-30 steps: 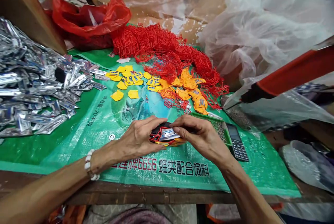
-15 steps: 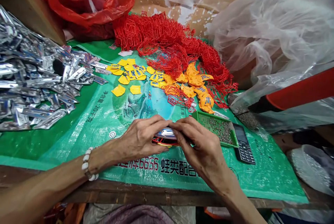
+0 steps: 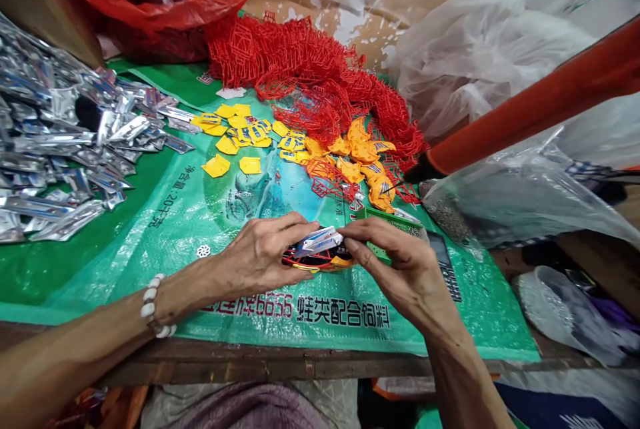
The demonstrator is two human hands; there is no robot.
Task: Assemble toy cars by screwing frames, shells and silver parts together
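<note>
My left hand [image 3: 255, 249] is closed round the left end of a small plastic toy body [image 3: 327, 262], which has a red lattice frame with black, yellow and orange parts. On top of it a silver panel with blue markings [image 3: 319, 241] stands tilted. The fingertips of my right hand [image 3: 400, 259] pinch this panel's right end. The toy body is held low over a green woven sack [image 3: 165, 262]. My fingers hide both of its ends.
Silver panels [image 3: 55, 142] are heaped at left. Yellow panels [image 3: 216, 165], orange parts [image 3: 364, 142] and red lattice frames [image 3: 285, 49] lie behind my hands. A green tray [image 3: 367, 213] and keypad phone [image 3: 440, 252] sit at right, under a black-tipped red rod [image 3: 525, 105].
The silver panel has tipped up, its right end raised from the toy body. My right hand has shifted slightly right relative to the toy. The whole view has moved a little.
</note>
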